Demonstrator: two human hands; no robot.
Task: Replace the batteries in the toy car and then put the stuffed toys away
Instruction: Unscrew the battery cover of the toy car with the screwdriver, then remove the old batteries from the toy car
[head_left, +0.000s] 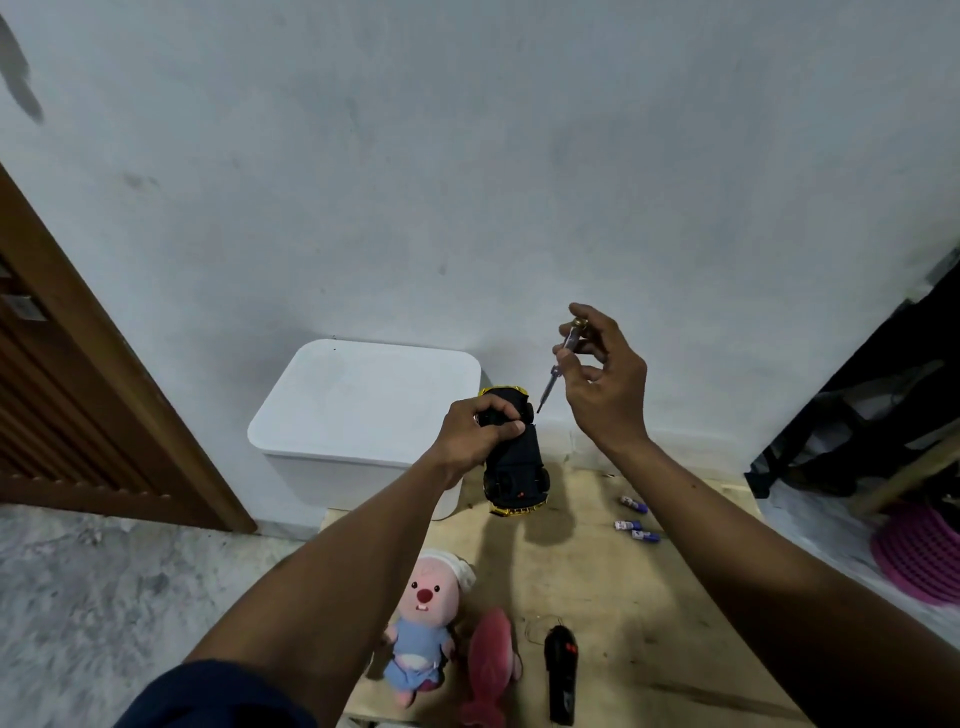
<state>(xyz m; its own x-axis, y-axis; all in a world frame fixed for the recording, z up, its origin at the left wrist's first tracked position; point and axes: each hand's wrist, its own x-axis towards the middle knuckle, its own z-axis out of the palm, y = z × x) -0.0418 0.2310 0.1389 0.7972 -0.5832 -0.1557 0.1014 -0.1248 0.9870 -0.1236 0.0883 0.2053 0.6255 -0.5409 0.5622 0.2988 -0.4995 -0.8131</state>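
Left hand (480, 431) grips upturned toy car (514, 457); right hand (602, 374) pinches screwdriver (558, 366). Seat tip square in cover screw before turning, keep car steady.

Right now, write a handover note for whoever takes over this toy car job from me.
The left grip holds the car underside up above the table.
The right grip pinches the screwdriver, its tip close to the car's far end.
Three batteries lie on the table to the right, and the remote lies near the front edge.
Both plush toys lie on the table. The bin stands behind with its lid on.
Done: cannot tell whether the battery cover is off.
Left: swap batteries, close up, put toys away.
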